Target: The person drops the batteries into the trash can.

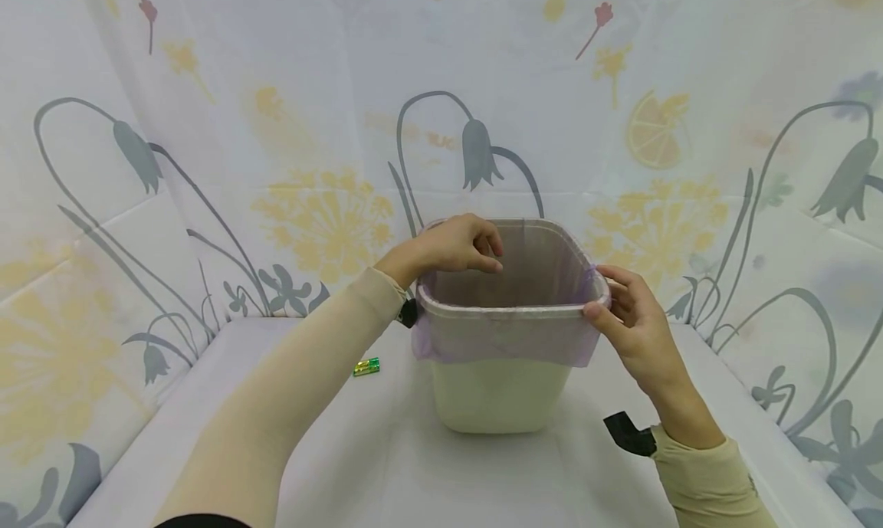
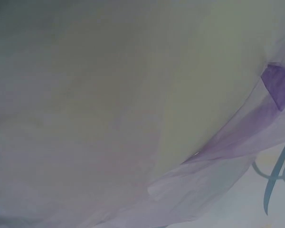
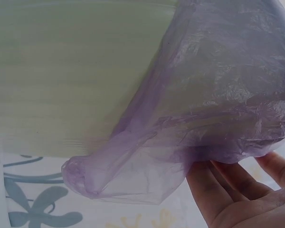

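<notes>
A pale trash bin [image 1: 500,398] stands upright, lined with a thin purple trash bag [image 1: 510,340] folded down over its rim. My left hand [image 1: 458,243] reaches over the bin's left rim, fingers loosely bent above the opening, with nothing seen between them. At the right front corner, my right hand [image 1: 631,325] holds the bag-covered rim, thumb in front and fingers farther back. In the right wrist view, the fingers [image 3: 211,190] reach behind the crinkled bag edge. The left wrist view shows the bag [image 2: 237,137] close up against the pale bin wall, without the hand.
Small green-and-gold batteries [image 1: 366,367] lie on the white table [image 1: 483,482] left of the bin, near my left forearm. A flower-printed cloth [image 1: 331,91] hangs behind the table and along both sides.
</notes>
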`<state>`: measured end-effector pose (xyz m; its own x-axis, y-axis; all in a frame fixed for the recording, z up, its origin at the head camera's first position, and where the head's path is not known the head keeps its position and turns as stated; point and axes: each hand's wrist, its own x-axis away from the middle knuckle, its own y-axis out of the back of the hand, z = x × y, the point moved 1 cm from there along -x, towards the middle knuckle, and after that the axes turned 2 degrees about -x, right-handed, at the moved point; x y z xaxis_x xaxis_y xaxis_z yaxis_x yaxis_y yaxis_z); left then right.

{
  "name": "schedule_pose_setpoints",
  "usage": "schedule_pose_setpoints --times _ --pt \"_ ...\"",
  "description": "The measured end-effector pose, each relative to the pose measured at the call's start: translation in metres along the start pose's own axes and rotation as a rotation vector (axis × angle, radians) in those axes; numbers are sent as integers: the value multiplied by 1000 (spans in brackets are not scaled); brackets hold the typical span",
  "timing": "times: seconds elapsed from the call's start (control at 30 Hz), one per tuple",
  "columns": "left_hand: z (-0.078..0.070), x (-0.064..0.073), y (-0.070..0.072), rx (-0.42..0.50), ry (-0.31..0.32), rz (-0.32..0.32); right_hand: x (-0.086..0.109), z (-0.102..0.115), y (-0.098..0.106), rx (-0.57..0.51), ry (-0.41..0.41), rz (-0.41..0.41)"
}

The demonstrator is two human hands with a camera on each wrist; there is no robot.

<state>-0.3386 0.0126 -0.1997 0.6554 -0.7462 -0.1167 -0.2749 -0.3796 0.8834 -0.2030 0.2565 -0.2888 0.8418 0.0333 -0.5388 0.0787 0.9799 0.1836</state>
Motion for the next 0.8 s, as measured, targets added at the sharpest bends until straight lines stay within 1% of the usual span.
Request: schedule_pose_setpoints --times 0.27,0.43,0.5,0.63,0.73,0.8 --pt "0 0 0 -12 -1 13 0 1 0 2 -3 5" --pt "0 -1 0 -14 1 6 0 0 1 -11 1 4" --pt "1 0 0 -5 3 -16 0 0 0 -24 1 2" --pt "3 5 6 46 -20 -88 1 -2 0 -36 0 3" --pt "6 16 15 79 -42 -132 1 -2 1 -25 2 5" --pt "9 24 22 88 -45 -157 0 -2 1 -18 3 5"
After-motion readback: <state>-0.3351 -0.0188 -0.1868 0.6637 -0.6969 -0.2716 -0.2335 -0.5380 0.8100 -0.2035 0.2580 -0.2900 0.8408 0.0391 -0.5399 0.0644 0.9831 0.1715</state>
